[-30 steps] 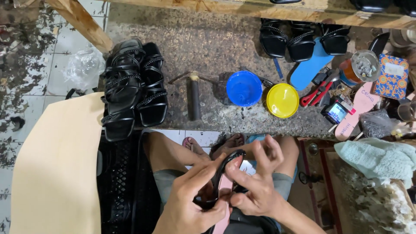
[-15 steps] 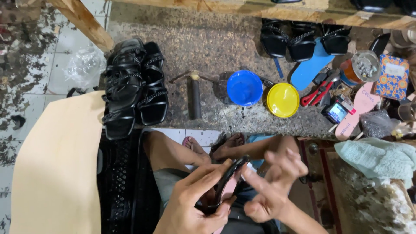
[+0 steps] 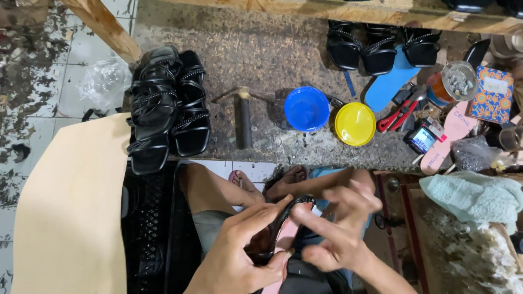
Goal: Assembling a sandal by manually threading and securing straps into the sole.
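Left hand (image 3: 239,253) clamped on black sandal sole (image 3: 272,231); right hand (image 3: 338,234) fingers spread, pressing strap below blue bowl (image 3: 306,108). Keep grip firm, press evenly w/ fingertips.

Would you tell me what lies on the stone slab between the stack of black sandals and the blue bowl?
In the head view, a hammer lies between the stack of black sandals and the blue bowl, apart from both.

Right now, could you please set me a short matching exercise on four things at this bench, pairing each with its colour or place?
Things:
1. bowl
2. lid
3. pliers
4. sole

Matches:
a. red handles
b. gripped by the left hand
c. blue
d. yellow

Pairs: 1-c, 2-d, 3-a, 4-b
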